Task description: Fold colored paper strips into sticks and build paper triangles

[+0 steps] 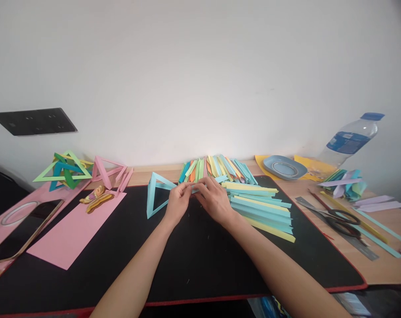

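My left hand [178, 201] is closed, fingertips pinched on a light blue folded paper strip [194, 191], most of which the fingers cover. My right hand [215, 198] pinches that strip from the other side, its fingertips close to the left ones. Just left of my left hand a light blue paper triangle frame [150, 196] stands on the black mat [193, 256]; whether it joins the strip is hidden. Several folded blue and yellow strips [263, 210] lie right of my right hand. Behind both hands is a row of multicoloured folded strips [216, 168].
At left are a pink sheet [74, 238], a phone [24, 229], pink paper frames [104, 170] and a green paper model [66, 170]. At right lie scissors [339, 223], a steel ruler [359, 247], a blue dish [284, 168] and a tilted water bottle [351, 139].
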Demonstrator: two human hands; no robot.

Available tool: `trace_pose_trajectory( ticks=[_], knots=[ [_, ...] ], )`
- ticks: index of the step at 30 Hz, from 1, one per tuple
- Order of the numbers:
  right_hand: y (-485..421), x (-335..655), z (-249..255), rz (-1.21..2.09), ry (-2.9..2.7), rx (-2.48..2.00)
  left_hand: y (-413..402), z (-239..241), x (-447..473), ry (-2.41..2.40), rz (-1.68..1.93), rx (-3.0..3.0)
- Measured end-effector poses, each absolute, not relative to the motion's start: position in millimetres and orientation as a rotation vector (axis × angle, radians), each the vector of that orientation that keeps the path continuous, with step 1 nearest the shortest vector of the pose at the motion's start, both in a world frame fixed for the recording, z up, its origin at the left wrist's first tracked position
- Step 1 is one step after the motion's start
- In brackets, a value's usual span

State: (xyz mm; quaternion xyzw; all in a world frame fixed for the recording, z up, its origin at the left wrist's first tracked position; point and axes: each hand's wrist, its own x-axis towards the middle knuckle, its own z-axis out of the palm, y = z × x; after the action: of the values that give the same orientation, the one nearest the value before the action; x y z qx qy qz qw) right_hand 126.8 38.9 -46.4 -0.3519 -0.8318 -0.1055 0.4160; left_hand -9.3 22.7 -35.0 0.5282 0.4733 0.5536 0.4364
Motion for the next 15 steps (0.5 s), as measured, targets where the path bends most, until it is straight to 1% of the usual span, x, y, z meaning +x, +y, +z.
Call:
trace_pose_trajectory(
  ticks=[4,11,15],
  knots=[
    [38.1,127.0,-45.0,-0.245,-2.089,-0.86,20.1,-32.1,-9.3,1.244,1.37,1.337],
    [38.8,128.5,-42.5,-0.046,-2.041,-0.812,17.1,-28.7,-10.2,1.299,1.346,1.465],
    [36.8,128.6,-41.2,-0.044,-2.061,-0.837,18.4,-32.7,-9.7,1.221,1.353,1.405]
  ],
)
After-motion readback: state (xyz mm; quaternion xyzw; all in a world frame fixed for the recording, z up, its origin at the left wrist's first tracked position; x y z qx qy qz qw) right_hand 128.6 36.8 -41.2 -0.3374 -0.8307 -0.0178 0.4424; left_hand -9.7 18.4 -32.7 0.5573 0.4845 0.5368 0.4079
